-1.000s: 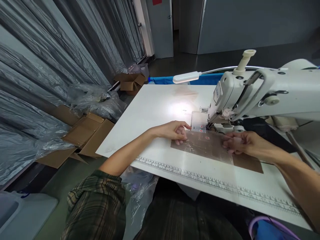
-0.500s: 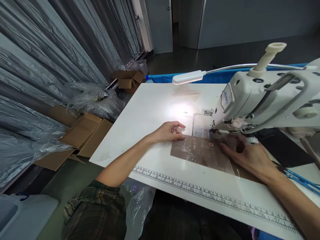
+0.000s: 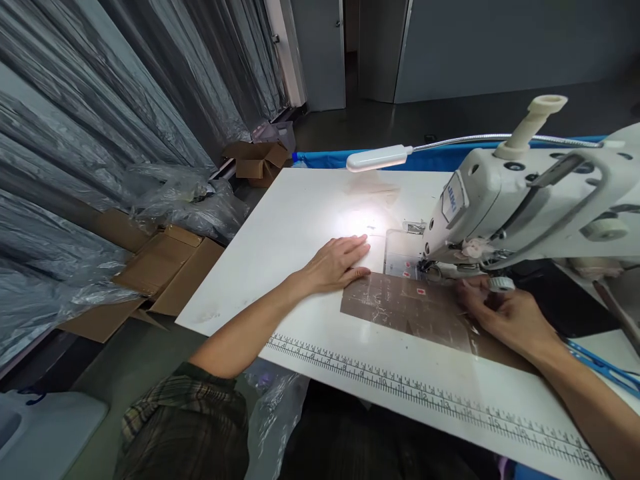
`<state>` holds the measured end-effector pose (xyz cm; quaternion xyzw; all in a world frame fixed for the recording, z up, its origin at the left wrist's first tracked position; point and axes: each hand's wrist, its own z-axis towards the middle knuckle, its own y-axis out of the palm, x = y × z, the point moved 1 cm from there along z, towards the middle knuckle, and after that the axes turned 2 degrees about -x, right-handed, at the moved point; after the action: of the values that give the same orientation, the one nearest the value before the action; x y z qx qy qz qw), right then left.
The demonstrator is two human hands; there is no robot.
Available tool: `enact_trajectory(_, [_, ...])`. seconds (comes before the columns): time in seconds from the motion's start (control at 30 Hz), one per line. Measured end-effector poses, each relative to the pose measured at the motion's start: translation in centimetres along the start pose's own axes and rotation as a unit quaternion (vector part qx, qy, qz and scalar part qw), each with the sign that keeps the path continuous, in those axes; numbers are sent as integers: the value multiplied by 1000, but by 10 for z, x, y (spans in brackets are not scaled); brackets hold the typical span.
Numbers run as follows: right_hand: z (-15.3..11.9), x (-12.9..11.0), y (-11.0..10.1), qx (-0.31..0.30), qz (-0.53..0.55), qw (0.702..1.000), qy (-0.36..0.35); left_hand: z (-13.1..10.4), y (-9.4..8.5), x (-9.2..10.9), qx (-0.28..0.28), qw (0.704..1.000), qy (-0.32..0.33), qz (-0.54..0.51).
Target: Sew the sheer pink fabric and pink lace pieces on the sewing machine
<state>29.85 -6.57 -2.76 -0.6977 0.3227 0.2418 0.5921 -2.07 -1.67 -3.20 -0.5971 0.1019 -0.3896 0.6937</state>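
My left hand (image 3: 340,263) lies flat on the white table with its fingers stretched out, thumb at the upper left corner of a thin brown, see-through sheet (image 3: 400,303). The sheet lies along the front of the sewing machine (image 3: 480,200), below its needle area. My right hand (image 3: 505,317) is over the sheet's right part, just right of the presser foot (image 3: 424,265). Its thumb and forefinger come together in a pinch; what is between them is too small to make out. The metal needle plate (image 3: 397,250) is left of the foot.
A lit lamp (image 3: 379,159) hangs over the table (image 3: 295,227). Printed ruler marks (image 3: 383,380) run along the front edge. Blue-handled scissors (image 3: 600,363) lie near my right forearm. Cardboard boxes (image 3: 165,263) and clear plastic wrap (image 3: 195,200) are on the floor at left.
My left fingers have gone from curled to stretched flat, reaching a little farther back. My right hand has moved slightly to the right, away from the presser foot.
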Motion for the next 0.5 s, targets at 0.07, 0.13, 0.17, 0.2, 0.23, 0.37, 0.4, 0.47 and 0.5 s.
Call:
enact_trajectory(0.07, [-1, 0, 1, 1, 3, 1000, 0, -1, 3, -1, -33, 999, 14, 30])
enact_trajectory(0.13, [0, 2, 1, -7, 0, 1000, 3, -2, 4, 0, -38, 998, 6, 48])
enact_trajectory(0.17, [2, 4, 1, -12, -2, 1000, 4, -2, 4, 0, -38, 998, 3, 56])
enact_trajectory(0.2, [3, 6, 0, -12, -3, 1000, 6, -2, 4, 1, -37, 997, 1, 63])
enact_trajectory(0.23, [5, 7, 0, -10, -3, 1000, 5, -2, 3, 1, -39, 997, 1, 68])
enact_trajectory(0.37, [8, 5, -2, -24, 57, 998, -16, -2, 2, -2, -33, 996, -9, 77])
enact_trajectory(0.4, [8, 4, -2, -36, 85, 995, -23, -2, 2, -4, -31, 996, -15, 79])
enact_trajectory(0.47, [8, 2, -2, -70, 115, 990, -34, -1, 2, -6, -28, 996, -20, 85])
enact_trajectory(0.5, [8, 2, -2, -82, 120, 989, -40, -1, 2, -6, -27, 996, -18, 88])
